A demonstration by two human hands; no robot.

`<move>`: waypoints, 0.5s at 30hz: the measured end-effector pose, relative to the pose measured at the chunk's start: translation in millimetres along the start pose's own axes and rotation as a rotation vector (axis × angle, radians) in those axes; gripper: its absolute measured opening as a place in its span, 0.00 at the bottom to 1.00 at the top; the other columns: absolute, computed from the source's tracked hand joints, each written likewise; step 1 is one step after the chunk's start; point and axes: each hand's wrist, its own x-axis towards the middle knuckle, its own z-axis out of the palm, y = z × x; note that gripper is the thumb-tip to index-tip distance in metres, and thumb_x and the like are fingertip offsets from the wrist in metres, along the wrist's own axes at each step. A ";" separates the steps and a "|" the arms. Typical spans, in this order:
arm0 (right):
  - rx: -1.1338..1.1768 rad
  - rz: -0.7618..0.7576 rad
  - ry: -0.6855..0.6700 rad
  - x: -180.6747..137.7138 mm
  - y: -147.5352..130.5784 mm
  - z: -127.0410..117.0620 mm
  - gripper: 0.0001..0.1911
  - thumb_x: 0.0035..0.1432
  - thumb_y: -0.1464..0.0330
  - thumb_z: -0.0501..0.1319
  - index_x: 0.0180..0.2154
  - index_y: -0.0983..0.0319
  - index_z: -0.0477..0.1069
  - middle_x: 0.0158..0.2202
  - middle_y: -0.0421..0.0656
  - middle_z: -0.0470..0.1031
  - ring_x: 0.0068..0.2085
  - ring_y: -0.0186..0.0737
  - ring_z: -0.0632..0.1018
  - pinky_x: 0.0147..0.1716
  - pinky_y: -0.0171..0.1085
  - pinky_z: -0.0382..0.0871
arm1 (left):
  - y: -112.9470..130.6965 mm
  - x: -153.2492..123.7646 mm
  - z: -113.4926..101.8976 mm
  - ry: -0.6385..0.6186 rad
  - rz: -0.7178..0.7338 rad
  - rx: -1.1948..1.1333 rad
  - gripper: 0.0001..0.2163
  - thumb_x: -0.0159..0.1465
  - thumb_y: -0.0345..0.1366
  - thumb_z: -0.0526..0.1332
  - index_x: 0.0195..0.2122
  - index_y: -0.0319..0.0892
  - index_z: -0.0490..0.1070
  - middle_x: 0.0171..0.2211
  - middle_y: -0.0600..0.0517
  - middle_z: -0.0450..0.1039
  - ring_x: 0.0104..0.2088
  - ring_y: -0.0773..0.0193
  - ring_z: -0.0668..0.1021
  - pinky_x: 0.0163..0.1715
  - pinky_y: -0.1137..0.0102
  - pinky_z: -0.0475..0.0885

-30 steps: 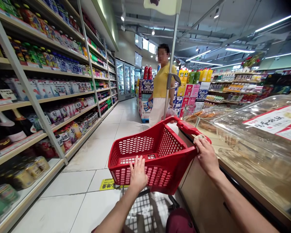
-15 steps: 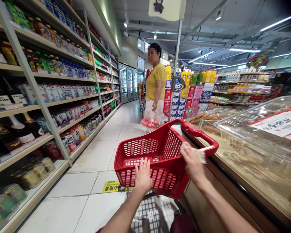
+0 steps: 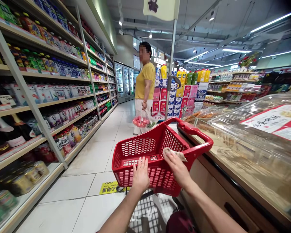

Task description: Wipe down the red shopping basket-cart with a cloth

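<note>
A red plastic shopping basket (image 3: 140, 145) with perforated walls and a looped handle sits in front of me; its inside shows no goods. My left hand (image 3: 141, 174) lies against the near wall with fingers stretched over the rim. On the same rim, further right, my right hand (image 3: 176, 165) presses a pale cloth (image 3: 181, 156) under its fingers. The cloth sticks out to the right of that hand, close to the handle's base. Below the basket is a grid-like shadow on the floor.
Drink shelves (image 3: 70, 74) line the left side. Ahead, a person in a yellow top (image 3: 145, 81) holds a clear bag of red fruit (image 3: 142, 121). A food counter (image 3: 232, 152) with clear covers runs along the right. A yellow floor sign (image 3: 109, 187) lies beneath the basket.
My right hand and the cloth have slid left along the rim, away from the handle. My left hand stays on the near wall. The person ahead appears further left.
</note>
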 end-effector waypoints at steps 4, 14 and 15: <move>-0.149 0.276 0.111 0.5 41.9 -24.4 0.27 0.53 0.78 0.46 0.54 0.61 0.62 0.55 0.48 0.64 0.57 0.47 0.63 0.54 0.49 0.59 | -0.8 0.0 1.8 -0.007 0.023 -0.024 0.36 0.51 0.33 0.50 0.62 0.37 0.40 0.64 0.50 0.37 0.63 0.56 0.41 0.60 0.52 0.40; -0.124 0.175 0.071 2.6 49.0 -29.7 0.28 0.52 0.80 0.44 0.53 0.59 0.64 0.54 0.47 0.66 0.56 0.44 0.64 0.53 0.47 0.59 | -6.0 -5.0 -3.5 -0.026 0.032 -0.042 0.35 0.52 0.33 0.48 0.62 0.36 0.38 0.64 0.50 0.37 0.63 0.58 0.40 0.60 0.53 0.39; -0.169 0.268 0.117 3.7 58.0 -34.3 0.26 0.53 0.78 0.46 0.53 0.60 0.63 0.54 0.48 0.65 0.56 0.46 0.64 0.53 0.49 0.59 | -5.8 -5.3 -3.7 -0.027 0.026 -0.044 0.36 0.52 0.33 0.49 0.63 0.36 0.38 0.64 0.50 0.36 0.63 0.57 0.40 0.60 0.53 0.39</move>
